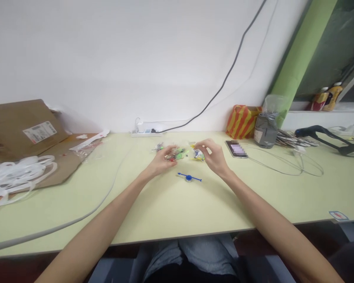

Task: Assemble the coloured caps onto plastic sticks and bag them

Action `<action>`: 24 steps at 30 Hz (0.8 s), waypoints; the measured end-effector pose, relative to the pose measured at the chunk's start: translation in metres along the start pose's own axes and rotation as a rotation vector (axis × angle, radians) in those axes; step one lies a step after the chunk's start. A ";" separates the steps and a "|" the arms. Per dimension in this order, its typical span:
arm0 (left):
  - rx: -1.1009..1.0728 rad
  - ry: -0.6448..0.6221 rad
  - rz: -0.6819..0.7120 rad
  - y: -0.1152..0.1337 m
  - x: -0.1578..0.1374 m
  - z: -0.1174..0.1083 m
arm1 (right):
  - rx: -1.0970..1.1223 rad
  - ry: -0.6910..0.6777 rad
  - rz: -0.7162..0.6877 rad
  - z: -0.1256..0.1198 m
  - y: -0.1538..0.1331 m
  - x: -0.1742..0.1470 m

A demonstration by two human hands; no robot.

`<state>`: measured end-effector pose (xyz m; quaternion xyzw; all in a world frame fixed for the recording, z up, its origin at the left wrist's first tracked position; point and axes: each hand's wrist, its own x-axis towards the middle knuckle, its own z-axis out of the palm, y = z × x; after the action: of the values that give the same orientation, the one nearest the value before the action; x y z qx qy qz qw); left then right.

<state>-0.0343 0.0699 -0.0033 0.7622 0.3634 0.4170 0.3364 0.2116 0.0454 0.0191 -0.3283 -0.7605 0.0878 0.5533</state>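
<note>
My left hand (162, 160) is curled around a clear bag of small green and red plastic parts (179, 154) on the table. To the right, my right hand (212, 154) has its thumb and fingers drawn together in a pinch; what lies between the tips is too small to make out. Just under those fingertips are small yellow and blue parts (198, 155), seemingly in clear plastic. Behind my left hand sit more small parts (157, 147), blurred. A blue spinner arrow (188, 178) on a round base lies on the table nearer to me, touched by neither hand.
A phone (236, 149) with a cable lies right of my right hand. Farther right stand a striped bag (242, 121), a grey container (265, 130) and a dark frame (330, 139). At left are a cardboard box (23, 125), white strips (17, 177) and a grey cable (85, 215).
</note>
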 end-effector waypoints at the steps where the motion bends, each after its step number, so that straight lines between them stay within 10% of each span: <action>1: 0.015 0.017 0.005 -0.002 0.000 0.001 | -0.036 -0.025 -0.039 0.001 -0.001 -0.001; 24: 0.169 -0.036 0.112 0.003 -0.005 0.012 | -0.006 -0.117 -0.075 0.015 -0.005 -0.009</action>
<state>-0.0248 0.0618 -0.0076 0.8144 0.3479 0.3892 0.2535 0.1975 0.0404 0.0090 -0.2957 -0.8035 0.0839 0.5098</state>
